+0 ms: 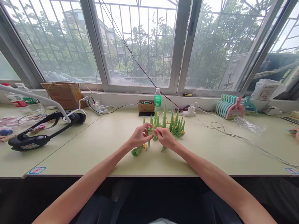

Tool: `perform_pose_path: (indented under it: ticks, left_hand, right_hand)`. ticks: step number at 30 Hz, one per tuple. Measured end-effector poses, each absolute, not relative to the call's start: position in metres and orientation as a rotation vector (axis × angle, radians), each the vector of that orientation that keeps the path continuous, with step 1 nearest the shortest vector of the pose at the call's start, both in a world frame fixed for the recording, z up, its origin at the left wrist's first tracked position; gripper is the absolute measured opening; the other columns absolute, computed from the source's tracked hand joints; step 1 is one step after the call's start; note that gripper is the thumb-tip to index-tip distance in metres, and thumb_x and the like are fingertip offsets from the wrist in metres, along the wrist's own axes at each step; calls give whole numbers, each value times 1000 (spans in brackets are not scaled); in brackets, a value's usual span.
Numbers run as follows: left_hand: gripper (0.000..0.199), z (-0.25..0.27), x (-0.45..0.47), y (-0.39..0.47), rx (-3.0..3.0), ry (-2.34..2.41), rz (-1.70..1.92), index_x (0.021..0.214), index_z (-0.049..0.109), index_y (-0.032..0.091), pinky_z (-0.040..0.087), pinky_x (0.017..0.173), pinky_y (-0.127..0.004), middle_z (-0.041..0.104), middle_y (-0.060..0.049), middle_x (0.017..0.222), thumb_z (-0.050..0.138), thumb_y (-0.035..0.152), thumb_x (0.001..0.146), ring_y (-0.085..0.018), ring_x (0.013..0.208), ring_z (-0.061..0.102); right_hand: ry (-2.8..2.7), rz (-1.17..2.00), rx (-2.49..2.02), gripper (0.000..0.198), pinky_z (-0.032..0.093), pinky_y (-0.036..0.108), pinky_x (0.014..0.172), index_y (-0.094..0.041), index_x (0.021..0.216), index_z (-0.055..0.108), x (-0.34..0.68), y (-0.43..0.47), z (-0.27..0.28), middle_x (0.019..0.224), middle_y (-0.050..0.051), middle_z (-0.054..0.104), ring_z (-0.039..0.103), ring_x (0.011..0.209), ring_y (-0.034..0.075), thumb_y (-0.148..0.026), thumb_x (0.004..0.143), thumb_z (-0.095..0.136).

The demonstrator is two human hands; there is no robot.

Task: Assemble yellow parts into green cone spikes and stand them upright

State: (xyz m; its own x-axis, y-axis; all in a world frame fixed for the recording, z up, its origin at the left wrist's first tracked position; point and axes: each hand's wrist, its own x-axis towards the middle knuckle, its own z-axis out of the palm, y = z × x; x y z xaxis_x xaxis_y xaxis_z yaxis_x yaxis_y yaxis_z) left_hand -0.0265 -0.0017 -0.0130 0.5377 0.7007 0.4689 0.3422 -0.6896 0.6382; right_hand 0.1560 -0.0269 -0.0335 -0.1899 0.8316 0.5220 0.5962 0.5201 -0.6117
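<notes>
My left hand [141, 135] has its thumb and fingers closed round a green plant watering spike [149, 143], tip pointing down. Against it, my right hand [164, 136] is pinched at the spike's side, where a bit of yellow valve shows; the fingertips hide most of it. Behind both hands stand several more green spikes [172, 118], tips up, some with yellow valves [183, 133]. One green spike [135, 151] lies on the table below my left hand, its open end facing me. Under my right hand, another green tip [163, 149] pokes out.
Behind the spikes are a green-labelled bottle [157, 100] and a small cardboard box [146, 107]. A black headset [46, 130] lies left. To the right are pastel dustpan-like sets [230, 107], a plastic bag [249, 125] and a white cable [252, 144]. Another person's hand [295, 132] shows at the far right.
</notes>
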Motion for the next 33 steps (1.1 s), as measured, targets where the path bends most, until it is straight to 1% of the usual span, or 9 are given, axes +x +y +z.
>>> perform_pose_path:
  ticks: [4, 7, 11, 14, 17, 22, 26, 33]
  left_hand:
    - [30, -13, -26, -2, 2305, 854, 1019, 104, 52, 20, 46, 50, -19, 54, 0, 84, 63, 34, 81, -7, 56, 48]
    - [30, -13, -26, -1, 2307, 857, 1022, 104, 52, 19, 47, 50, -20, 54, -1, 86, 63, 36, 81, -7, 57, 49]
    - [32, -14, -26, 0, 2289, 864, 1045, 104, 52, 19, 48, 51, -21, 55, -2, 90, 63, 41, 82, -7, 57, 50]
    - [34, -14, -25, 0, 2276, 866, 1050, 104, 52, 19, 48, 51, -21, 55, -3, 92, 63, 43, 83, -7, 56, 51]
    - [34, -13, -25, -1, 2275, 860, 1054, 103, 53, 19, 48, 50, -21, 56, -3, 93, 64, 42, 82, -6, 55, 49]
    - [33, -14, -26, 0, 2291, 860, 1037, 104, 54, 19, 48, 50, -21, 55, -3, 94, 64, 39, 81, -5, 54, 48]
    - [33, -15, -27, 1, 2318, 857, 1006, 105, 53, 19, 48, 50, -21, 54, -3, 95, 63, 38, 81, -5, 54, 48]
    - [33, -15, -27, 1, 2319, 848, 996, 106, 53, 19, 49, 52, -21, 56, -2, 89, 64, 37, 80, -6, 56, 49]
  right_hand:
    - [-1893, 334, -1179, 41, 20, 25, 51, -20, 62, 30, 156, -28, -33, 52, -5, 33, 27, 50, 10, -38, 97, 39]
    - [-1883, 321, -1171, 40, 22, 25, 51, -20, 63, 36, 156, -29, -32, 52, -4, 38, 30, 50, 10, -39, 97, 39]
    - [-1877, 331, -1160, 29, 26, 24, 52, -20, 74, 51, 155, -29, -32, 54, -4, 46, 37, 50, 11, -39, 95, 44]
    - [-1882, 341, -1162, 22, 28, 24, 52, -20, 82, 54, 155, -30, -32, 54, -4, 47, 39, 49, 12, -37, 94, 46]
    - [-1889, 348, -1146, 22, 28, 24, 53, -20, 79, 53, 155, -30, -32, 55, -4, 47, 39, 50, 12, -35, 94, 45]
    - [-1891, 352, -1123, 29, 26, 24, 53, -20, 68, 44, 155, -28, -33, 55, -4, 44, 36, 52, 11, -34, 94, 44]
    - [-1894, 349, -1119, 30, 25, 24, 53, -20, 65, 39, 156, -27, -34, 54, -4, 41, 34, 52, 11, -33, 93, 44]
    - [-1901, 339, -1151, 34, 23, 25, 52, -20, 62, 33, 157, -27, -34, 53, -4, 38, 31, 51, 10, -32, 92, 43]
